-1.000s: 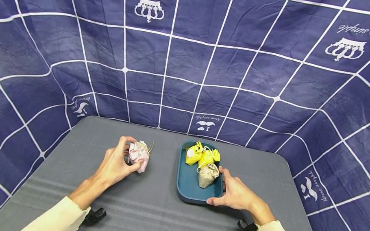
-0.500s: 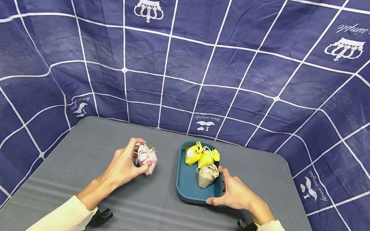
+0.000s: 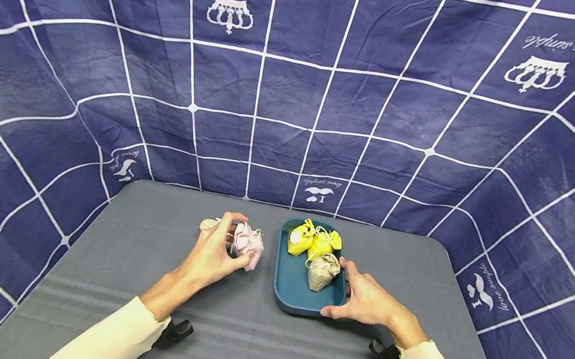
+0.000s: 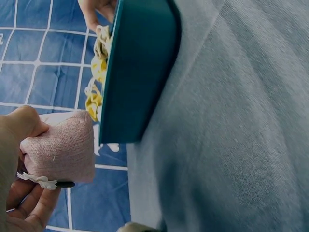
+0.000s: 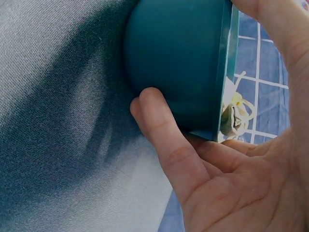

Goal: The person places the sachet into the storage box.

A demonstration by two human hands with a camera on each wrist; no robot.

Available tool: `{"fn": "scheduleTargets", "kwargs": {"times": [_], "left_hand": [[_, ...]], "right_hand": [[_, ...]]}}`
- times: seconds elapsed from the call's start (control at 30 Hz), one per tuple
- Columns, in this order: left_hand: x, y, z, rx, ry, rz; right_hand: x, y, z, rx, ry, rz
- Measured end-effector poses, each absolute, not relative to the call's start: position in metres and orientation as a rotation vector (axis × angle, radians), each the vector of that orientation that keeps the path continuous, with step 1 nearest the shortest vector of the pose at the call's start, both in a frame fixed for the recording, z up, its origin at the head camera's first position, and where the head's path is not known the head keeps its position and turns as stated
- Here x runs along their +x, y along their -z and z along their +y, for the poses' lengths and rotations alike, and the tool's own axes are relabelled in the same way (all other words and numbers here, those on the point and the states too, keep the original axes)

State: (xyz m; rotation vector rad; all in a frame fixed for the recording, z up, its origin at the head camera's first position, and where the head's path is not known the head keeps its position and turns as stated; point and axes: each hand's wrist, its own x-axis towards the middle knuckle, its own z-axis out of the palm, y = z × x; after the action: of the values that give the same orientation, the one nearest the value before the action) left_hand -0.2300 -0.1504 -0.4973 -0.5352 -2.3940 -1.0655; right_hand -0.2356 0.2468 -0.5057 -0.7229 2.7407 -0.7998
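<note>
Pink cloth pouch (image 3: 249,248) in left hand (image 3: 208,260), near blue tray (image 3: 293,293)

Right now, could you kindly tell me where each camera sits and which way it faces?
Head: on the head, facing forward and down over the table towards the blue cloth; left hand, right hand and sleeves show.
Left wrist: facing the pink bag and, beyond it, the tub; the left hand shows, plus part of the right hand at the top.
Right wrist: facing the tub's outer wall; the right hand shows.
Shared: both wrist views show the tub and blue cloth.
</note>
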Motion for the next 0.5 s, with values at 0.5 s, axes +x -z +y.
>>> {"fn": "scheduleTargets", "kwargs": {"times": [0.5], "left_hand": [[-0.238,0.488,-0.115,-0.619,1.089,-2.43]], "right_hand": [[-0.236,0.505,0.247,-0.738,0.795,2.749]]}}
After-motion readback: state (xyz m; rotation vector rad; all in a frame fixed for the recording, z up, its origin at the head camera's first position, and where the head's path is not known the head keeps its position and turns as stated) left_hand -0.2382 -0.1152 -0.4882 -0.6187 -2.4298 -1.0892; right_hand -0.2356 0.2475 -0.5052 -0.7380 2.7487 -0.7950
